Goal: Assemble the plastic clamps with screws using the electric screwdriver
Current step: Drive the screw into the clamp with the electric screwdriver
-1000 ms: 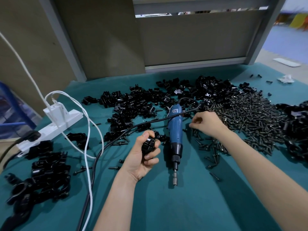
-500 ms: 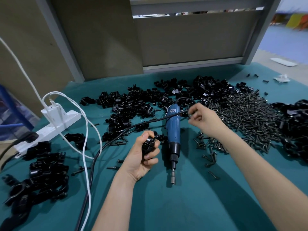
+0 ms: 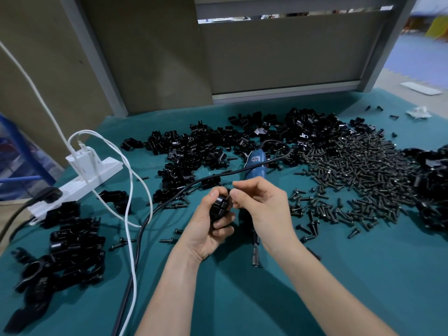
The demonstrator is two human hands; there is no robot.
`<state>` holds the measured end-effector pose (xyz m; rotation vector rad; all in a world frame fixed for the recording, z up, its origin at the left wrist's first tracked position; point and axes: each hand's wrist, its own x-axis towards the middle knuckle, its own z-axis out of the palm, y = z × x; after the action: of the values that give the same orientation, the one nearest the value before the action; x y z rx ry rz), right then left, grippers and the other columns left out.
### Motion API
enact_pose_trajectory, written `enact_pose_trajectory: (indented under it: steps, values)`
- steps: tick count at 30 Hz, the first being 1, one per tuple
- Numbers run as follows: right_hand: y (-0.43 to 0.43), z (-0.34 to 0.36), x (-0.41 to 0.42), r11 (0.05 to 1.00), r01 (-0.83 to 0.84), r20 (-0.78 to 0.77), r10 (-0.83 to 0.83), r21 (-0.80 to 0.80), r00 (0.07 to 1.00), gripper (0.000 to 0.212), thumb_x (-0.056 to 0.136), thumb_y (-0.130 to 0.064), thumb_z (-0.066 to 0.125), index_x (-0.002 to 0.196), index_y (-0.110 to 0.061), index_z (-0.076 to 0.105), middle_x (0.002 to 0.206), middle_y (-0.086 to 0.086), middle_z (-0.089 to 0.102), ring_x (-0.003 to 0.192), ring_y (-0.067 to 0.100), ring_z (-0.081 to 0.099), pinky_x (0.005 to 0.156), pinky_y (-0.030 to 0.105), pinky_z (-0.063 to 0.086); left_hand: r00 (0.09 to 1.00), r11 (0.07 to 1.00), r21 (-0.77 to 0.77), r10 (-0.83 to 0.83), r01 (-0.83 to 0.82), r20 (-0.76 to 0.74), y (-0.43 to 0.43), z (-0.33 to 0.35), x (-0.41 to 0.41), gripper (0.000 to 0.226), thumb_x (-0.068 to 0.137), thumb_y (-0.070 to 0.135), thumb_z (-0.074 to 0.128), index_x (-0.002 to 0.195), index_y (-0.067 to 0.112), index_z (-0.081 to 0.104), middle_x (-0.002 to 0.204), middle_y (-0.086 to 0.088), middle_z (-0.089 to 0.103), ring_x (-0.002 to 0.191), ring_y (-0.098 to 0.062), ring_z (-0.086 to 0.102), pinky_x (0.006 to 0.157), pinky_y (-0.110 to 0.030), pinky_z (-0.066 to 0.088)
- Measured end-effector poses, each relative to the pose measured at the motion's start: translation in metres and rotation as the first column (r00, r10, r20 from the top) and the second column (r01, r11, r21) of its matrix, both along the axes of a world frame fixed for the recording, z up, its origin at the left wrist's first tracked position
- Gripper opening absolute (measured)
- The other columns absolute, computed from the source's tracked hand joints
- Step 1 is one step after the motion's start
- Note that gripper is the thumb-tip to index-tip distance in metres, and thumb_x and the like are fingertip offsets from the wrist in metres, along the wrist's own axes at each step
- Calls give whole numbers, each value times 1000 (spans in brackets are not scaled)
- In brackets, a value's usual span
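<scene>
Clutching a black clamp in left hand, right hand pinching a screw at its top

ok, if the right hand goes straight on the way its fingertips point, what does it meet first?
The right hand points left, pinching what looks like a screw. First in line is the black clamp gripped in the left hand, seemingly almost touching, though depth is unclear.

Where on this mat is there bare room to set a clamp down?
Bare mat: near edge, right of the right hand below the screw pile, and between both arms, nearer than the screwdriver. Crowded: clamp pile at back, power strip and cables at left.
</scene>
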<state>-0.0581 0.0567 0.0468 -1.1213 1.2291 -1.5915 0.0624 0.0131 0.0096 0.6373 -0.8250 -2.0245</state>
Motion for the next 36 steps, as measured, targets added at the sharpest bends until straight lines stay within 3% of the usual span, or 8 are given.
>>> enact_pose_trajectory:
  steps: [5, 14, 17, 21, 24, 28, 32, 36]
  values:
    - [-1, -1, 1, 1000, 10, -61, -10, 6, 998, 20, 82, -2, 73, 80, -22, 71, 77, -4, 74, 70, 9, 67, 69, 18, 51, 1000, 1000, -3, 10, -10, 17, 1, -2, 0, 23, 87, 42, 52, 92, 20, 56, 65, 7, 56, 38, 1, 32, 32, -9, 25]
    - [0, -5, -3, 1000, 21, -53, -20, 16, 998, 17, 82, -2, 73, 82, -19, 72, 76, -4, 74, 68, 9, 68, 68, 17, 51, 999, 1000, -20, -23, 24, 28, 0, -2, -1, 25, 74, 47, 66, 85, 24, 61, 67, 8, 56, 40, 1, 30, 32, -9, 24]
    - [-1, -5, -4, 1000, 1, -83, -1, 4, 997, 18, 81, -2, 74, 81, -20, 72, 76, -4, 74, 68, 9, 68, 68, 18, 52, 999, 998, -47, -29, 31, 38, 1, -2, -1, 21, 76, 48, 63, 79, 27, 66, 66, 9, 55, 40, 1, 31, 33, -9, 24]
    - [0, -7, -5, 1000, -3, -131, 3, 1, 991, 25, 81, -4, 74, 78, -28, 73, 76, -6, 74, 69, 8, 68, 68, 18, 51, 998, 1000, -11, 1, 0, 57, 1, -2, -1, 23, 83, 44, 57, 89, 22, 59, 63, 6, 54, 39, 1, 31, 33, -10, 24]
    - [2, -10, -2, 1000, -13, -211, 7, -26, 977, 32, 81, -5, 75, 76, -36, 74, 83, -2, 73, 76, 14, 66, 73, 25, 53, 995, 1000, -6, 27, -27, 101, 1, -2, -1, 23, 79, 44, 57, 83, 22, 64, 58, 6, 49, 38, 1, 30, 32, -10, 24]
    - [2, -12, -1, 1000, 22, -251, -26, -18, 968, 24, 83, -9, 74, 79, -33, 75, 85, 5, 69, 79, 24, 62, 76, 34, 51, 990, 999, -17, 36, -34, 139, 2, -1, -2, 31, 75, 46, 61, 86, 18, 61, 59, 5, 49, 37, 0, 29, 32, -10, 23]
    - [5, -9, 1, 999, -52, -314, 46, -13, 948, 22, 79, -7, 77, 96, -20, 76, 82, -14, 60, 78, 6, 60, 78, 24, 51, 989, 996, 61, 54, -63, 136, 1, -2, -3, 48, 63, 52, 69, 91, 13, 64, 61, 4, 51, 34, -1, 29, 30, -11, 25]
    - [5, -10, 5, 994, -77, -611, 17, -73, 791, 40, 73, -11, 82, 110, -15, 68, 93, -11, 53, 86, -3, 53, 81, 11, 43, 984, 990, 78, 104, -116, 145, 0, -5, -5, 39, 64, 56, 69, 75, 20, 74, 67, 2, 56, 39, -2, 37, 31, -12, 30]
